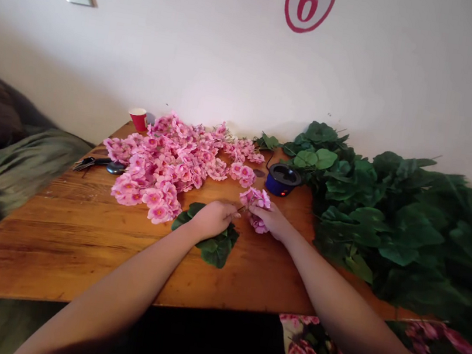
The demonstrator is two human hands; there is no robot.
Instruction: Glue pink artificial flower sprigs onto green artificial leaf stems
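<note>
Above the wooden table, my left hand (pixel 214 219) is closed on the stem end of a cluster of green artificial leaves (pixel 217 249), which spread out below and behind it. My right hand (pixel 273 220) grips a small bunch of pink artificial flowers (pixel 256 199), its thumb and fingers around the blooms. The two hands are close together, and a thin stem shows between them. A small blue pot (pixel 283 180) with a dark round well and a lit red switch stands just beyond my right hand.
Pink flowers (pixel 177 156) lie heaped at the back left, beside a red paper cup (pixel 138 120). Pliers (pixel 92 163) with dark handles rest near the left edge. A big pile of green leaves (pixel 389 218) covers the right side of the table (pixel 74 247). A wall stands behind.
</note>
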